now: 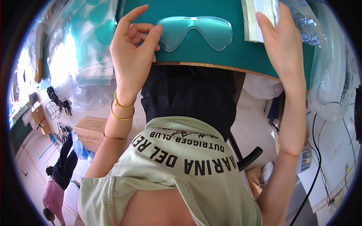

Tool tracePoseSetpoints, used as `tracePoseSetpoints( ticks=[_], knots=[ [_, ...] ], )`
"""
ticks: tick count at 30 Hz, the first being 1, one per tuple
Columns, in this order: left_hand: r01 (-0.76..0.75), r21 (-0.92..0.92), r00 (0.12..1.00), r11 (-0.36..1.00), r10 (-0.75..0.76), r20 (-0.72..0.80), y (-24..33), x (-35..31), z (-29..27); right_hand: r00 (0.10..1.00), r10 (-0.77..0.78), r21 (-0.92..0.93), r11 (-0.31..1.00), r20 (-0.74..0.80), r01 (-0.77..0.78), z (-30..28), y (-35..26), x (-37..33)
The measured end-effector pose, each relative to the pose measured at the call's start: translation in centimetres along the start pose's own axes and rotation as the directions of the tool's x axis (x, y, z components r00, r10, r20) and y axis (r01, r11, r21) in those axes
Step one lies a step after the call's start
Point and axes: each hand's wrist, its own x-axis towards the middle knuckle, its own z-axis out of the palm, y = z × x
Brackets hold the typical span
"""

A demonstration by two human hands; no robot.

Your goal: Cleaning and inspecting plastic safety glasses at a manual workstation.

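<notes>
A clear one-piece goggle lens (222, 32) with a deep nose notch is over the green tabletop in front of me. My left hand (134, 45) has its thumb and bent fingers pinched at the lens's left end, while the index finger sticks up. My right hand (284, 49) is at a stack of white sheets or sleeves (253, 22) at the table's far right. Its thumb stands apart from the fingers, over the stack. Part of its fingers is hidden or cut off by the top edge.
Clear plastic bags (71, 45) with green pieces are heaped on the left. More clear plastic (328, 83) hangs at the right. The wooden table edge (211, 66) runs before my lap. Cardboard boxes (90, 130) and a person in pink (54, 196) are at left; black cables (318, 158) trail at right.
</notes>
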Motion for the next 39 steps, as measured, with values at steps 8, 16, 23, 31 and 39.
tracePoseSetpoints(
  ticks=[8, 16, 23, 31, 39],
  knots=[
    [0.044, -0.037, 0.999, 0.998, -0.044, -0.005, 0.0, -0.3, -0.5, 0.944, 0.207, -0.097, 0.966, -0.256, -0.238, 1.8, 1.0, -3.9],
    [0.022, -0.026, 0.999, 0.999, -0.023, -0.037, 0.1, -0.6, -0.4, 0.848, 0.372, 0.422, 0.884, -0.378, -0.2, 0.6, -1.1, -5.5],
    [0.05, -0.044, 0.998, 0.998, -0.052, -0.034, 0.2, -0.6, -0.3, 0.984, 0.015, 0.091, 0.996, -0.175, 0.001, 1.4, -2.6, -4.9],
    [-0.174, -0.079, 0.984, 0.982, 0.171, -0.047, -0.1, -1.0, 0.0, 0.999, 0.042, 0.032, 0.999, 0.018, -0.043, 3.7, -3.1, -3.6],
    [-0.413, -0.13, 0.907, 0.901, 0.42, 0.033, 0.9, -2.0, -0.6, 1.0, -0.026, 0.12, 0.993, 0.007, 0.025, 4.0, -2.8, -3.5]
  ],
)
